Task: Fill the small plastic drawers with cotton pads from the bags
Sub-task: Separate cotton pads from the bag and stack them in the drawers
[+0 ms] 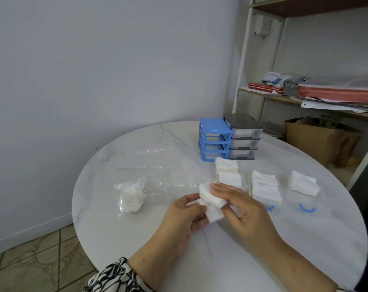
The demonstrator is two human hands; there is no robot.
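Note:
My left hand (185,216) and my right hand (240,205) together hold a small stack of white cotton pads (210,202) above the round table's near middle; fingers of both hands curl round it. Behind them lies another pile of pads (227,170). Two clear bags of pads lie to the right, one (265,186) close by and one (304,183) further right. The blue drawer unit (213,140) and the grey drawer unit (243,137) stand side by side at the back of the table, their drawers pushed in.
A crumpled clear bag with a white wad (132,197) and a flat empty clear bag (157,169) lie on the left of the white marble table (136,232). A shelf (305,98) with papers stands at the right, a cardboard box (318,140) below it.

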